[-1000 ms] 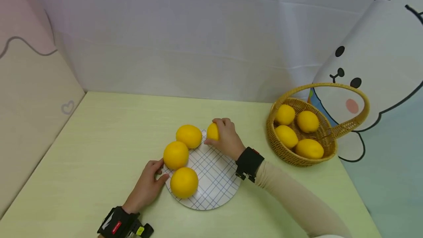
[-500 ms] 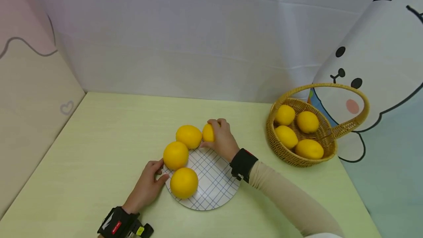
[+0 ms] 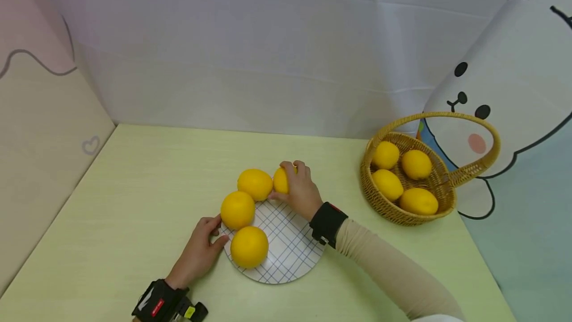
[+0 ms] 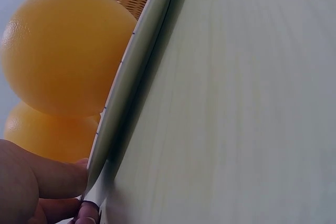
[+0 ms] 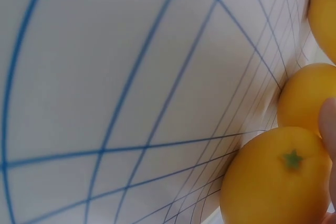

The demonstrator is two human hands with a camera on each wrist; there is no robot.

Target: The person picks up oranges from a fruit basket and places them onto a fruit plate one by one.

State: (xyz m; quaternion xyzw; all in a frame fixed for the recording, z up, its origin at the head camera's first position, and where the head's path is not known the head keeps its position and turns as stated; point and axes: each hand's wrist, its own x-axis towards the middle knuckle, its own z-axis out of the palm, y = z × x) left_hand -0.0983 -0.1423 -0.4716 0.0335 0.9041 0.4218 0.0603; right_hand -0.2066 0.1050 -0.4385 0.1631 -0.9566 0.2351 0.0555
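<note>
With my right hand (image 3: 304, 192) I hold a fruit (image 3: 280, 181) between curled fingers and thumb at the far edge of the plate (image 3: 290, 242), just right of the farthest of three oranges (image 3: 238, 210) lined along its left side. My left hand (image 3: 199, 248) pinches the plate's left rim. To the far right on the table (image 3: 111, 202), a basket (image 3: 380, 206) holds four lemons (image 3: 418, 201), well apart from my hands.
</note>
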